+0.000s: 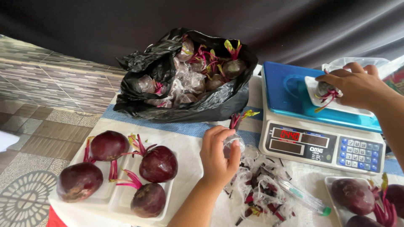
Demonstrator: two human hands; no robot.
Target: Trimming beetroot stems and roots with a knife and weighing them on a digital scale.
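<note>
— Two bare hands are busy, am I right? What is each one gripping?

— Yes. The left hand (219, 157) has its fingers curled around a small beetroot wrapped in clear film (234, 143), low over the white cloth-covered table (189, 159), with the red stalks and a yellow-green leaf tip poking up above the fingers. The right hand (355, 86) clasps a second film-wrapped beetroot (326, 90) from above, pressing it onto a white foam tray (336, 105).

— And where does that tray sit?

— On the blue platform of the white electronic weighing scale (320, 126), whose red digits glow on the front panel beside a blue and grey keypad.

— What lies between the hands?

— Just right of the left hand, a litter of crumpled clear film scraps and cut red stalk pieces (263, 189), plus a clear tube with a green cap (305, 197).

— Anything behind them?

— A crumpled black plastic bag (210, 105), gaping open and heaped with more wrapped beetroots, their pink stalks sticking out.

— And near the front edge?

— On the left, four bare dark purple beetroots (158, 164) resting on two white foam trays (120, 201) set side by side. At the lower right corner, another white tray of unwrapped beetroots (355, 195) is partly cut off by the frame.
</note>
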